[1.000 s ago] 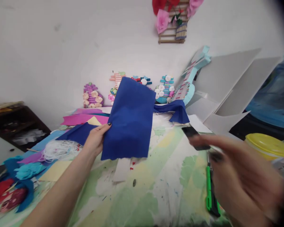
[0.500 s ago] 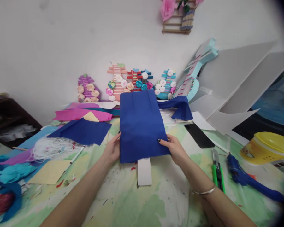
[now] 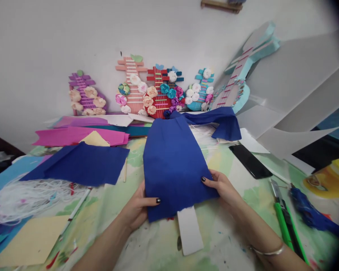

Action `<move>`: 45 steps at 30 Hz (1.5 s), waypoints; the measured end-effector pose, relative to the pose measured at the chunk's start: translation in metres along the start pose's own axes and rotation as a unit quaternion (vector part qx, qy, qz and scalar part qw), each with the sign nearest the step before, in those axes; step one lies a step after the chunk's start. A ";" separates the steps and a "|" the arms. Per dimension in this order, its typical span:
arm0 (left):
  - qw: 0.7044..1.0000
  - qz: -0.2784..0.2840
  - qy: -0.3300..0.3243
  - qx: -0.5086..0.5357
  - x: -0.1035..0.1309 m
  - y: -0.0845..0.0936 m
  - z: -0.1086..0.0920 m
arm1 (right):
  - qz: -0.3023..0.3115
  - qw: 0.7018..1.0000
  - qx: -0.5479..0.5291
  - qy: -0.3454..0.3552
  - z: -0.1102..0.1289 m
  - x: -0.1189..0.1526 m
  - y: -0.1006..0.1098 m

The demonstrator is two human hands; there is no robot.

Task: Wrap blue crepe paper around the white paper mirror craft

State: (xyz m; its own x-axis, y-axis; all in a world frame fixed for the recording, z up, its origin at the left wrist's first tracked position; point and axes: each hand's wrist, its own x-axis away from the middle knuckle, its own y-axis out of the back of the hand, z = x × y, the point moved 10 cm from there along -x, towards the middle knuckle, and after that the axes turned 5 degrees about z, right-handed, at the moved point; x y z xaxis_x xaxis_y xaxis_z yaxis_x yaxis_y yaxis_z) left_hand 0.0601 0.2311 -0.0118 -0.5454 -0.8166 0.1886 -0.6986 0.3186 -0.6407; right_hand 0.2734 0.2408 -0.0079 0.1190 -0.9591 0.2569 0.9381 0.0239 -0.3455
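A sheet of dark blue crepe paper [image 3: 173, 162] is held up in front of me, its far end drooping. My left hand [image 3: 139, 207] pinches its near left corner, thumb on top and fingers underneath. At the near right corner, my right hand [image 3: 222, 186] grips the sheet the same way. Below the sheet's near edge a white strip of card [image 3: 190, 231] sticks out; its other end is hidden under the paper. Another blue crepe paper piece [image 3: 87, 163] lies to the left, and a folded blue strip [image 3: 226, 122] lies behind on the right.
Small decorated paper guitars [image 3: 159, 90] lean against the wall. On the right are a phone [image 3: 250, 161], a green utility knife [image 3: 285, 222], a blue glue gun [image 3: 310, 210] and a yellow tub [image 3: 327, 180]. White cord [image 3: 31, 199] and a yellow paper square [image 3: 28, 241] lie left.
The blue sheet now tilts and its far end bends down. My left thumb has moved onto its top face. The view has shifted closer and lower.
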 end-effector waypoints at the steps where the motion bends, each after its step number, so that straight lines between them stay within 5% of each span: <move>1: 1.000 0.011 0.001 0.011 0.001 -0.001 0.001 | -0.002 1.000 -0.005 0.001 0.000 0.000 0.001; 9: 0.984 0.091 0.051 0.144 0.003 -0.012 0.006 | -0.036 0.999 -0.037 0.006 0.002 0.010 0.005; 13: 0.985 0.073 0.089 0.132 0.003 -0.013 0.020 | 0.001 0.998 -0.056 0.024 0.005 0.014 -0.008; 17: 0.990 0.063 0.061 0.112 -0.001 -0.008 0.028 | 0.036 0.997 -0.061 0.042 0.008 0.017 -0.017; 25: 0.997 0.023 -0.008 0.071 -0.008 -0.007 0.014 | 0.071 0.995 -0.055 0.051 0.011 0.022 -0.026; 32: 0.998 0.026 -0.035 0.040 -0.005 -0.032 0.005 | 0.081 0.996 -0.024 0.030 -0.001 0.019 -0.034; 45: 0.998 -0.060 -0.014 -0.015 0.014 -0.015 0.008 | 0.149 0.987 -0.010 0.053 0.004 0.031 -0.050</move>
State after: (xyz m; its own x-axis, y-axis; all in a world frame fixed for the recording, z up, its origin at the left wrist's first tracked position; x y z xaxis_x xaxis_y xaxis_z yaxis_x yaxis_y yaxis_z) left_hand 0.0668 0.2105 -0.0053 -0.4434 -0.8631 0.2420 -0.7724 0.2309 -0.5916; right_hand 0.2318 0.2108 0.0213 0.3526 -0.9346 0.0458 0.8597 0.3042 -0.4102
